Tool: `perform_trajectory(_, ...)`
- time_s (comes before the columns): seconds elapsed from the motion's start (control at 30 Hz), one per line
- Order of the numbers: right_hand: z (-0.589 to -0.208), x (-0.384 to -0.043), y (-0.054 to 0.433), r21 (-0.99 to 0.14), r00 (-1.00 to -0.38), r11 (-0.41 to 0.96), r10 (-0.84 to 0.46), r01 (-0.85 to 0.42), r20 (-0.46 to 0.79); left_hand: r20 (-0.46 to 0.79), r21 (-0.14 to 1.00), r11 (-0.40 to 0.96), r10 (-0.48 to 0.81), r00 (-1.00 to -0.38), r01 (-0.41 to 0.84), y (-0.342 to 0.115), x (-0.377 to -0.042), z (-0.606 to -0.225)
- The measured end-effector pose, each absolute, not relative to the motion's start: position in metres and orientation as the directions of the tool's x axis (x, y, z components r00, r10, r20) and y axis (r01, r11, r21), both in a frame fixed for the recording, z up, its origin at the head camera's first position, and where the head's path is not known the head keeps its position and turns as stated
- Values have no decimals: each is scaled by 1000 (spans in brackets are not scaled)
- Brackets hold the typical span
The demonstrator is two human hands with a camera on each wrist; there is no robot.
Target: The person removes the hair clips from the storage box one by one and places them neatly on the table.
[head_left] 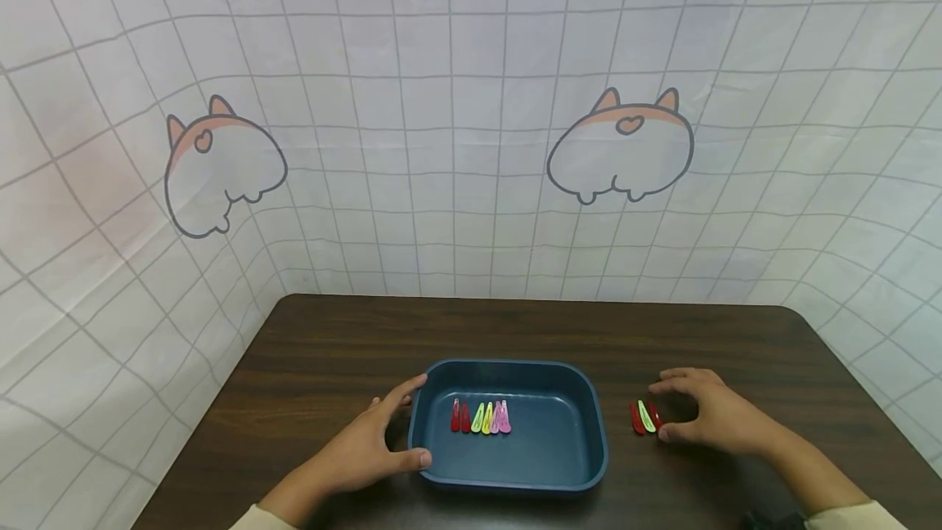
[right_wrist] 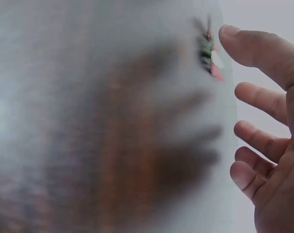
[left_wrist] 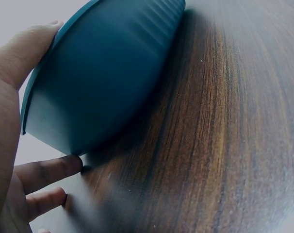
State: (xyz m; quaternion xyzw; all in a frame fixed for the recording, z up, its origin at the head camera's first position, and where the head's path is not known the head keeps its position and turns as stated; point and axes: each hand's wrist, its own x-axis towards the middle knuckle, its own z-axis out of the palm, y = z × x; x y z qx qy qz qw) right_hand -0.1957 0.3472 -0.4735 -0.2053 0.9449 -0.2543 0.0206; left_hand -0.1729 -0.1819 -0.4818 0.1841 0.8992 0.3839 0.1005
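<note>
A blue rectangular tray (head_left: pixel 530 482) sits on the table, with several snap hair clips (head_left: pixel 486 418) in a row inside: red, green, yellow and pink. My left hand (head_left: pixel 368 444) holds the tray's left end, thumb over the rim at the near corner and index finger at the far corner. In the left wrist view the thumb lies along the tray rim (left_wrist: pixel 33 87). To the right of the tray lie three more clips, red, green (head_left: pixel 646 416) and red. My right hand (head_left: pixel 710 411) is beside them, thumb and fingers spread apart, thumb tip near the rightmost red clip (head_left: pixel 655 414).
The dark wooden table (head_left: pixel 353 334) has rounded far corners. Behind it and at both sides hangs a white gridded cloth (head_left: pixel 471 145) with cartoon animal drawings. A dark item (head_left: pixel 773 520) shows by the right wrist.
</note>
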Motion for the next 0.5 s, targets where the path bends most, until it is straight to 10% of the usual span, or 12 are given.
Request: perform_trajectory(0.5,-443,-199,313,-481,-891,753,-422,-448,169,-31,735,626,414,-910,260,-183,-173,-483)
